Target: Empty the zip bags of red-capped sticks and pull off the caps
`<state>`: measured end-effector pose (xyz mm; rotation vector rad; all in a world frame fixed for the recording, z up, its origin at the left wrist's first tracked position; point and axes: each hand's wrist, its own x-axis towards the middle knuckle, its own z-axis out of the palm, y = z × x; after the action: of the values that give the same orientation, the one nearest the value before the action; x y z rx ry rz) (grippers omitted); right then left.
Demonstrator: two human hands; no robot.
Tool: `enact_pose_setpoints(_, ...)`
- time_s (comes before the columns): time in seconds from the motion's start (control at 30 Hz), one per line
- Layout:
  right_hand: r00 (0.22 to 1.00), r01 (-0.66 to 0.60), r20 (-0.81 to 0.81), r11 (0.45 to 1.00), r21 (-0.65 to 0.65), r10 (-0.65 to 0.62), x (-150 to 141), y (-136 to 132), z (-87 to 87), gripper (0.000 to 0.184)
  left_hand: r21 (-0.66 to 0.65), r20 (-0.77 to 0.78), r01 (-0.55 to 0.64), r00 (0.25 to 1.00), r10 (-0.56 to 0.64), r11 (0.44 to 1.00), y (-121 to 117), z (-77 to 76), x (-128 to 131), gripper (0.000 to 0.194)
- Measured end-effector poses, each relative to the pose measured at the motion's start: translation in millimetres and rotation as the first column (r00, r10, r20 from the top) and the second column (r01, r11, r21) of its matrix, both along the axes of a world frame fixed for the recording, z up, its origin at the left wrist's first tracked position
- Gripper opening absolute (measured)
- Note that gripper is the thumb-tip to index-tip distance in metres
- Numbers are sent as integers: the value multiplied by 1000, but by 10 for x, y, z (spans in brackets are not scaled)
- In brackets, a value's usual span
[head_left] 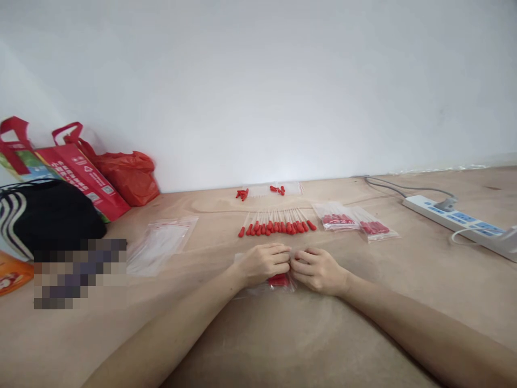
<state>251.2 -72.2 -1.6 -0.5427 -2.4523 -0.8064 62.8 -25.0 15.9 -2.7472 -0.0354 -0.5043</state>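
A clear plastic zip bag [287,287] lies in front of me with red-bulbed droppers [278,280] inside. My left hand [264,264] rests over it, its fingers closed on the bag's edge. From the other side my right hand [319,271] meets it, fingers curled and pinching the bag's right edge; the fingertips are partly hidden. Just beyond the hands is a row of loose droppers [277,227], red bulbs toward me and thin clear tubes pointing away. Two filled bags, one farther left [337,218] and one nearer right [375,227], lie partly overlapping to the right.
Flat zip bags [163,245] lie at the left. Near the wall are loose red bulbs [242,194] and a clear bag [258,189]. A power strip [464,221] with cables sits right. Shopping bags [84,175], a red plastic bag [129,178] and a black bag [60,215] crowd the left.
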Motion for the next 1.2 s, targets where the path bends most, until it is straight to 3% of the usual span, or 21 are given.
enact_pose_setpoints(0.27, 998, 59, 25, 991, -119, -56, 141, 80, -43, 27, -172, 87, -24, 995, 39, 985, 59, 63, -134, 32)
enact_pose_setpoints(0.4, 999, 14, -31, 961, -275, -24, 146, 94, -45, 23, -395, 159, -162, 958, 241, 904, -76, 56, -221, 27)
enact_pose_setpoints(0.53, 976, -73, -211, 824, -562, -58, 106, 70, -55, 27, -560, 3, -300, 931, 364, 772, -253, 0, -371, 36)
enact_pose_setpoints(0.67, 918, -135, -348, 673, -727, -192, 30, 54, -62, 23, -621, -61, -332, 924, 378, 710, -299, -52, -450, 45)
enact_pose_setpoints(0.83, 882, -130, -352, 554, -822, -314, 15, 58, -29, 20, -640, -92, -355, 916, 390, 682, -271, -67, -418, 46)
enact_pose_setpoints(1.03, 929, -77, -256, 538, -839, -266, 47, 92, 4, 47, -636, -60, -318, 929, 366, 703, -247, -56, -392, 47)
enact_pose_setpoints(1.2, 939, -36, -201, 501, -864, -279, 47, 103, 42, 46, -620, -48, -304, 935, 352, 723, -236, -70, -390, 45)
